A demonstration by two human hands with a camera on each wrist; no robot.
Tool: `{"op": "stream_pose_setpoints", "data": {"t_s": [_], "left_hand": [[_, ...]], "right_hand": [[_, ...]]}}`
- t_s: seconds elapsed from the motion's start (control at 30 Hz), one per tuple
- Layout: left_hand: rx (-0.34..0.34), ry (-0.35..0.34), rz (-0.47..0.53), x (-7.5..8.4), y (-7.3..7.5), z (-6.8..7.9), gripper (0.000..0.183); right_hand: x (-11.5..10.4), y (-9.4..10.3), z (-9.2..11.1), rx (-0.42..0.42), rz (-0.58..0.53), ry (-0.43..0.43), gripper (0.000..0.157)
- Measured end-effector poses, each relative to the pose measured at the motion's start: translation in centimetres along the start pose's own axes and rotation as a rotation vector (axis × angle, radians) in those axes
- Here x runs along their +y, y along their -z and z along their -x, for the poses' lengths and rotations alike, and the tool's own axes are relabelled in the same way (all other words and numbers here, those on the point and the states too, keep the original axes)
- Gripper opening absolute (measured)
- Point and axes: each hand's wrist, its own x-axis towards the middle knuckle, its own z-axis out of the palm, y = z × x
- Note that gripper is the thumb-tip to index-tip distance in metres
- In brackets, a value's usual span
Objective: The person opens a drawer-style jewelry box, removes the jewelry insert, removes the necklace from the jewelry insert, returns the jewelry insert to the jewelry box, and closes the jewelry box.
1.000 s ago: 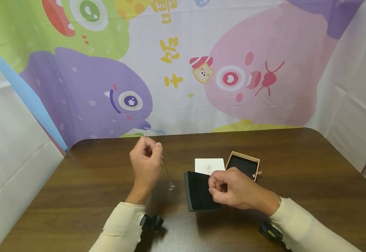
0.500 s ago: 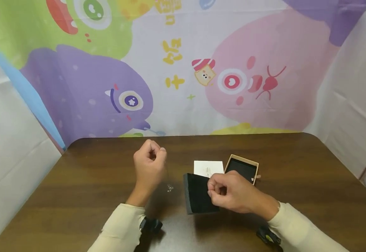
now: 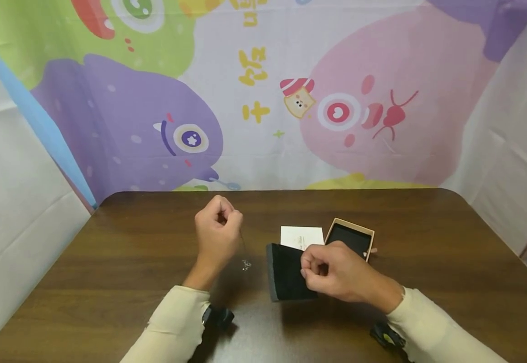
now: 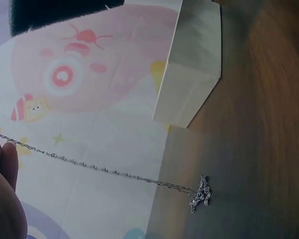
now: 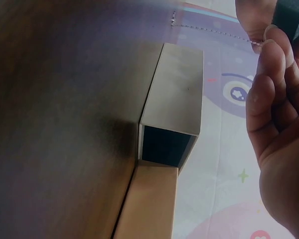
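A thin silver chain necklace [image 3: 246, 264] dangles from my left hand [image 3: 218, 227], whose thumb and fingertips pinch its upper end. The left wrist view shows the chain [image 4: 107, 170] running down to a small bunched clump of links. My right hand [image 3: 340, 275] grips a square black velvety pad [image 3: 286, 275] by its right side, holding it tilted above the table. In the right wrist view the fingers [image 5: 271, 94] are curled at the pad, which is mostly out of frame. Pad and necklace hang apart, with a gap between them.
Behind the right hand stand a white box sleeve [image 3: 301, 236] with small print and a tan box tray [image 3: 371, 239] lined in black, with a small ribbon tab. Both rest on the brown wooden table [image 3: 122, 272]. A cartoon-printed cloth [image 3: 258, 151] hangs behind.
The left hand has shifted slightly right, and the chain's lower end has swung a little, now hanging more upright. The right hand keeps its hold on the black pad. The head view shifts slightly.
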Motion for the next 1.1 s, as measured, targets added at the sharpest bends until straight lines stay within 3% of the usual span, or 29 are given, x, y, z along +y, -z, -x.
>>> {"op": "stream_pose_setpoints", "data": {"t_s": [0.1,0.23,0.73,1.1], "left_hand": [[0.011,0.014,-0.022,-1.6,0.1,0.2,0.028],[0.01,0.015,-0.024,-2.3,0.3,0.4,0.028],[-0.007,0.09,-0.02,-2.5,0.1,0.6,0.031],[-0.099,0.134,-0.036,-3.1,0.0,1.0,0.029]], "right_hand": [[0.1,0.0,-0.1,0.0,0.007,0.005,0.027],[0.2,-0.1,-0.1,-0.001,0.009,0.004,0.027],[0.4,0.1,-0.2,-0.01,0.028,0.011,0.025],[0.3,0.1,0.0,0.0,0.029,0.015,0.027]]}}
